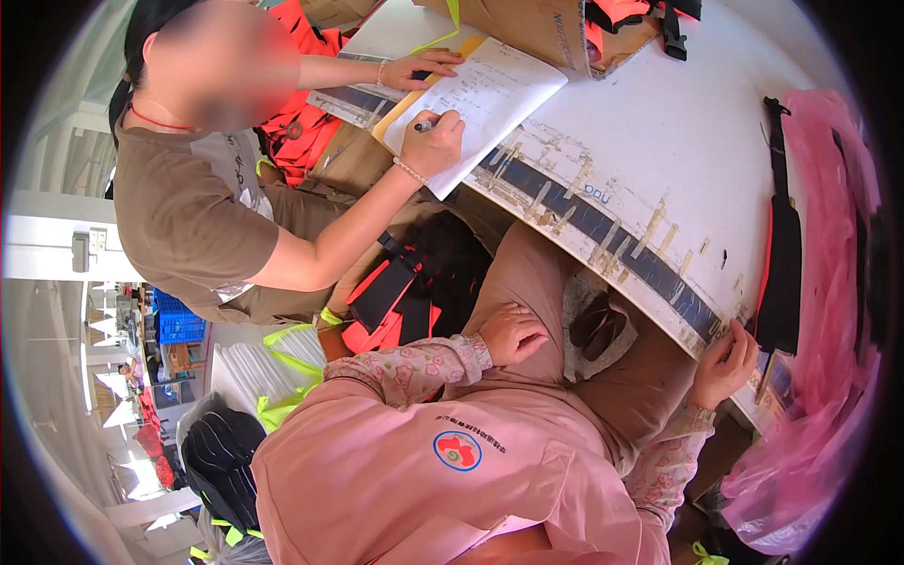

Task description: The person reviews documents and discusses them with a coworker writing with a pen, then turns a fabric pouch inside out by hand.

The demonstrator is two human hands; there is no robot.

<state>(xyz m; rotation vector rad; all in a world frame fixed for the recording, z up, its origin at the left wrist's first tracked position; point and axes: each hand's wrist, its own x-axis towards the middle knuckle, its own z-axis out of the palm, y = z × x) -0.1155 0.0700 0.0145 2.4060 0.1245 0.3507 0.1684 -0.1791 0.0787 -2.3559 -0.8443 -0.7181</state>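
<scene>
My left hand rests on my thigh, its fingers loosely curled in and nothing visible in them. At the near edge of the white table lies my right hand, fingers partly bent and apart, holding nothing that I can see. Close by its fingertips is the lower end of a black strap piece with a red-orange edge. To the left, a co-worker in a brown shirt writes with a dark pen on a white paper pad, the other hand pressing on its upper side.
A cardboard box with orange and black pieces stands at the table's far side. Pink plastic sheeting hangs along the right. Black-and-orange gear lies between the co-worker and me. Behind are a blue crate and a black striped bag.
</scene>
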